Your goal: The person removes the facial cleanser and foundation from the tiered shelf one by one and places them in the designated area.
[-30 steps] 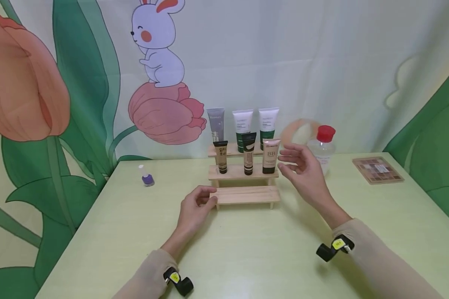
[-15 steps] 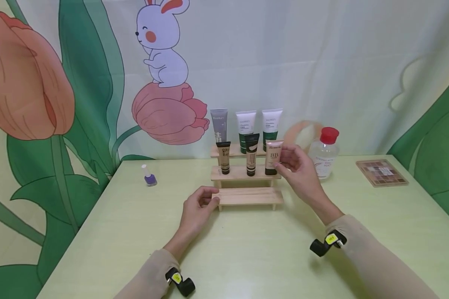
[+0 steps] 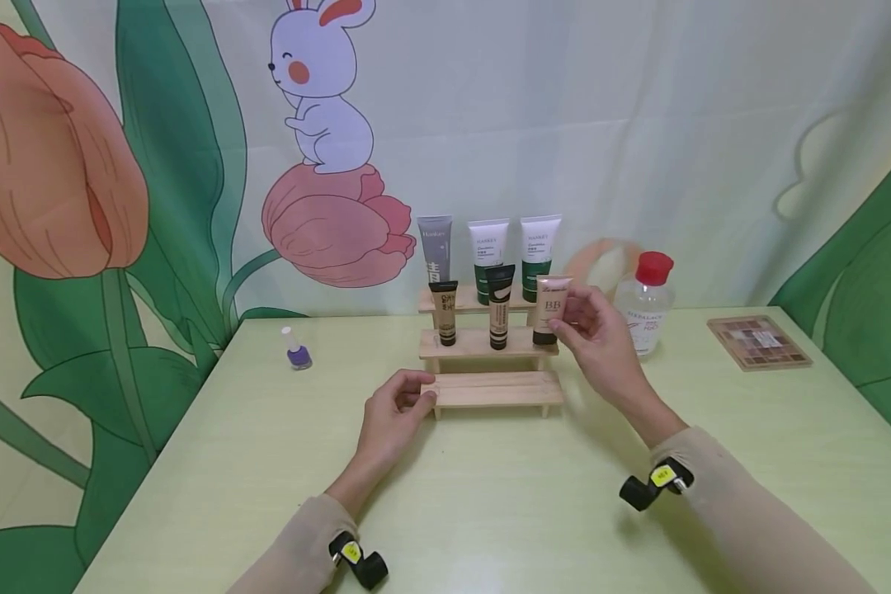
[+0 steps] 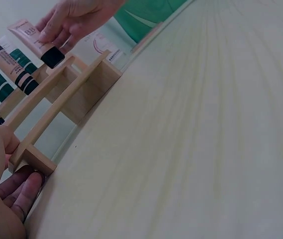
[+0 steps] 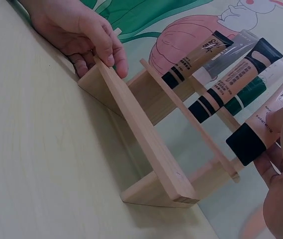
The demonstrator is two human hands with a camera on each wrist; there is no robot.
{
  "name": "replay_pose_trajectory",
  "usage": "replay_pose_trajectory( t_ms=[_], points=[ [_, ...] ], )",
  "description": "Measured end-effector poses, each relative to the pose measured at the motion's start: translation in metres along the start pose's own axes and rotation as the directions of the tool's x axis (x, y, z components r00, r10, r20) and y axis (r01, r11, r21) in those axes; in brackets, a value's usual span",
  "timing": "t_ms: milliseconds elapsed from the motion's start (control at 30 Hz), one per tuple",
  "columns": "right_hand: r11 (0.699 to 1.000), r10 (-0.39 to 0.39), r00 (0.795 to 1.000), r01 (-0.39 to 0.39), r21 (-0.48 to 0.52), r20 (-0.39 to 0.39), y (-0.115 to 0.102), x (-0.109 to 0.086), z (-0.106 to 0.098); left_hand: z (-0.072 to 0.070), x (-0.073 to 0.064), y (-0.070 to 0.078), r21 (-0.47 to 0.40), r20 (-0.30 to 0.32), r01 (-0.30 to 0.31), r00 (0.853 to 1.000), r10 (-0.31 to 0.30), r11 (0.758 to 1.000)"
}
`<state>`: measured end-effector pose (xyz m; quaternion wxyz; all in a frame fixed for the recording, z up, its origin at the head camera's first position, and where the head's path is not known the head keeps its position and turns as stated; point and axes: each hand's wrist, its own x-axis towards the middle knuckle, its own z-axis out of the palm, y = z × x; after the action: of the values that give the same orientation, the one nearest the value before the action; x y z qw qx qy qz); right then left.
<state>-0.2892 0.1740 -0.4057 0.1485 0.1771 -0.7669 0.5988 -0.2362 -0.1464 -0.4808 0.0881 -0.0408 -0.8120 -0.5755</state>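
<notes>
My right hand point(image 3: 601, 342) pinches a pink BB cream tube point(image 3: 551, 307) between thumb and fingers, at the right end of the middle step. In the left wrist view the tube's black cap point(image 4: 52, 57) shows just over that step, the tube tilted in that view. With thumb and fingers, my left hand point(image 3: 388, 417) grips the left end of the lowest step of a three-step wooden display rack point(image 3: 493, 391). Two smaller tubes, one gold with a black top point(image 3: 446, 312) and one black and beige point(image 3: 498, 318), stand on the middle step.
On the top step stand a grey tube point(image 3: 435, 247) and two white-and-green tubes point(image 3: 487, 247). Behind my right hand is a clear bottle with a red cap point(image 3: 653, 271). An eyeshadow palette point(image 3: 759, 342) lies at the right, and a purple nail polish bottle point(image 3: 298, 356) stands at the left.
My right hand has come in from the right and taken hold of the BB cream tube, which has shifted slightly up and right. The left hand keeps its hold on the rack.
</notes>
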Motion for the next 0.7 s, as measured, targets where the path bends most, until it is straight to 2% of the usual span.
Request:
replay_pose_trajectory(
  t_ms=[300, 567, 700],
  points=[
    [0.998, -0.003, 0.997, -0.002, -0.067, -0.074, -0.014, -0.005, -0.029, 0.0, 0.0, 0.0, 0.003, -0.006, -0.014, 1.0, 0.014, 1.0],
    [0.996, -0.063, 0.984, 0.051, -0.073, -0.165, -0.019, -0.01, -0.072, 0.0, -0.001, 0.001, 0.012, -0.007, -0.009, 1.0, 0.009, 1.0],
    [0.995, -0.051, 0.978, 0.031, -0.1, -0.203, -0.019, -0.014, -0.094, 0.0, -0.001, 0.001, 0.009, -0.009, -0.017, 1.0, 0.018, 1.0]
  ],
)
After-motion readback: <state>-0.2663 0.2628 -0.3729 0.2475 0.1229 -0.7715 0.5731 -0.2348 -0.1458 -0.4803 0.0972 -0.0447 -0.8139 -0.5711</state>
